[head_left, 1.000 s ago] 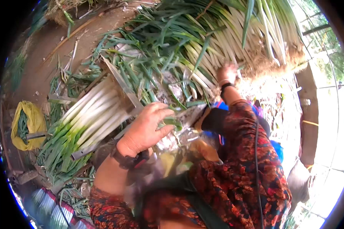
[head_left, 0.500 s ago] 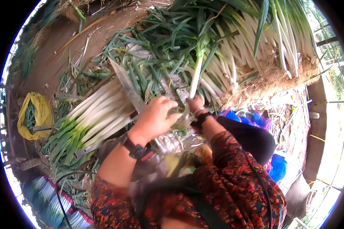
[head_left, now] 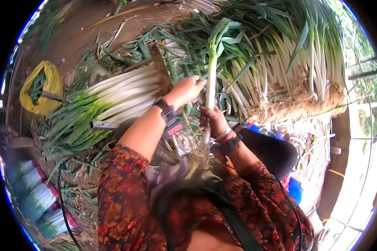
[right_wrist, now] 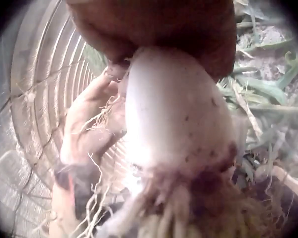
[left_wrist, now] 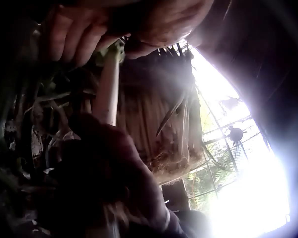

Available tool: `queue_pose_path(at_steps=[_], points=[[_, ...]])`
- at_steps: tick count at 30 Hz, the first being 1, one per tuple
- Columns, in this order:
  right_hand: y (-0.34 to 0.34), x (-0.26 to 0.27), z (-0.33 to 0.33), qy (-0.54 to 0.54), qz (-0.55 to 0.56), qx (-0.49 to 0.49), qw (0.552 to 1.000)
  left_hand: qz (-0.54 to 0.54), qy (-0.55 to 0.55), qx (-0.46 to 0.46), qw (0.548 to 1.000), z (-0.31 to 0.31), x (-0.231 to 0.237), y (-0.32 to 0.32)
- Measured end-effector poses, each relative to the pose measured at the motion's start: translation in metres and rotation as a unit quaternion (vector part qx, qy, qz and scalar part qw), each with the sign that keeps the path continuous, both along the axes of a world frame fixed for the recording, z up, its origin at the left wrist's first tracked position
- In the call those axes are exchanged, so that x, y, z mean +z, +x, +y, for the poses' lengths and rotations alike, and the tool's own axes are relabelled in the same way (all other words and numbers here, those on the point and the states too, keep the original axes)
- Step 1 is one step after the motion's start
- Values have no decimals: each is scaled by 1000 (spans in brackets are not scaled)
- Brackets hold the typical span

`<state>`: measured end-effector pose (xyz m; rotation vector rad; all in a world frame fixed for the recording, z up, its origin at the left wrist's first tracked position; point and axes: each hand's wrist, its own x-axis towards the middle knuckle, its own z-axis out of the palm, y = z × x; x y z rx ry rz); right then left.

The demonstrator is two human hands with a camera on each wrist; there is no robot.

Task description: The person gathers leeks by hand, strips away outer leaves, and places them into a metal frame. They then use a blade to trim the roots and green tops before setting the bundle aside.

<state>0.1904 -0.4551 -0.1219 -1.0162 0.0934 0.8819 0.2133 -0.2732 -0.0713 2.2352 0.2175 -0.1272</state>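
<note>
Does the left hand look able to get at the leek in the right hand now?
Probably yes: the left hand is right beside the white stem of the leek, above where the right hand grips it, with nothing visible in the way.

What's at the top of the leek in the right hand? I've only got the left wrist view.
Observer: In the head view, the leek in the right hand ends in green leaves that fold over to the right.
Operator: Okay, and what's out beyond the left hand?
Observer: Past the left hand, a row of leeks lies side by side, white ends nearest that hand.
</note>
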Motion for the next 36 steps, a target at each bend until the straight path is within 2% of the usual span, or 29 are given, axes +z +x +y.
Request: queue_pose_path(at_steps=[2,3,4,5,6,8,9,10,11,12,13,14,15,16,18,19,22,23,25,26,27,28,30,31,32,33,34,35,36], points=[[-24,16,0,11,-25,40,999,-44,-151,11,987,6,-28,14],[-37,22,0,-15,-52,58,997,-50,-254,50,965,8,-29,19],[-49,27,1,-41,-80,73,993,-57,-353,86,930,8,-11,17],[-58,21,0,-55,-122,94,986,-77,-491,139,856,8,6,8],[-62,27,-1,-39,-110,153,981,-62,-531,193,823,12,17,9],[-48,29,-1,-78,-164,195,964,-77,-539,222,809,14,22,0],[-30,31,2,-106,-228,165,954,-89,-547,210,805,15,25,-3],[-12,41,14,-174,-212,85,958,-100,-557,196,801,14,27,-7],[19,46,20,-186,-277,63,941,-109,-567,182,796,12,28,-11],[49,49,26,-197,-339,40,919,-111,-564,168,801,11,28,-13],[61,75,45,-167,-286,8,944,-113,-560,152,806,12,27,-14],[76,94,54,-141,-286,34,947,-113,-555,137,812,12,27,-16],[87,104,68,-153,-297,15,942,-103,-538,126,827,11,36,-22],[100,109,78,-147,-254,31,955,-109,-509,113,846,10,40,-25],[108,123,86,-220,-283,112,927,-122,-451,89,880,11,45,-30],[112,115,91,-190,-282,99,935,-125,-436,95,886,10,52,-33],[100,89,103,-55,-223,-26,973,-79,-547,115,826,10,42,-29],[94,84,101,8,-150,-96,984,-68,-583,93,804,12,40,-28],[100,58,89,97,28,-115,988,-78,-599,63,795,10,36,-26],[103,51,75,149,140,-106,973,-84,-606,48,790,10,34,-25],[115,37,65,168,201,-167,951,-92,-607,46,788,9,29,-23],[129,22,54,184,259,-225,921,-93,-577,59,809,8,30,-24],[154,-18,23,202,254,-287,901,-97,-517,83,847,5,39,-28],[146,9,25,158,235,-309,908,-70,-487,99,865,3,46,-29],[138,36,27,112,214,-332,912,-106,-473,87,870,1,42,-27],[146,35,18,149,201,-261,932,-142,-459,76,874,-1,33,-21],[152,35,23,121,83,-207,967,-177,-442,63,877,-2,19,-13],[147,53,31,36,-35,-165,985,-306,-210,72,926,-2,-24,11],[138,79,44,-51,-152,-121,980,-280,-178,80,940,-6,-15,8]])
